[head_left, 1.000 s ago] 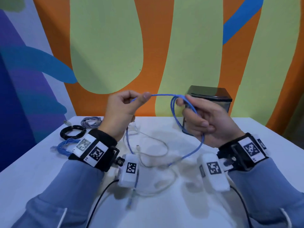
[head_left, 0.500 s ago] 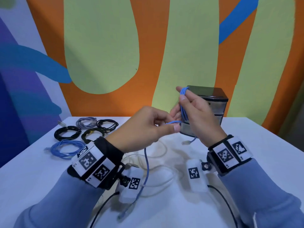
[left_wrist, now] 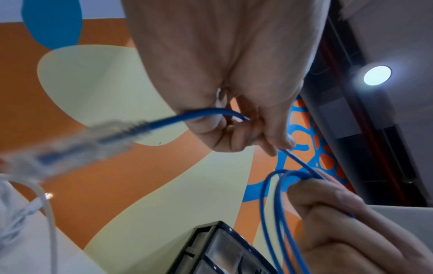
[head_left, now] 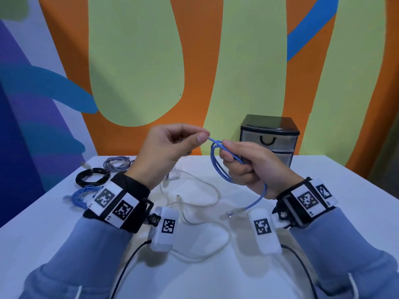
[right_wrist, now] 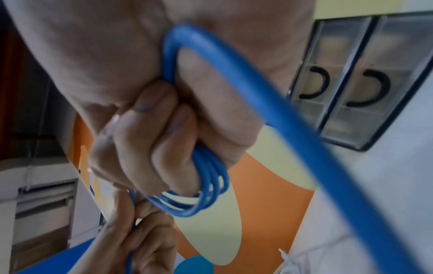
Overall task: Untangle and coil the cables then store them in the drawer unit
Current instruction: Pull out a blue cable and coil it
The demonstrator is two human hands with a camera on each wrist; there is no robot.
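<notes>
I am holding both hands up above the table, the left hand to the left of the right hand. The cable is running between them, its loops sitting in my right hand and its tail hanging down toward the tabletop. The drawer unit is standing at the back of the table, behind my right hand. Coiled cables are lying at the back left. A loose cable is lying on the table beneath my hands.
</notes>
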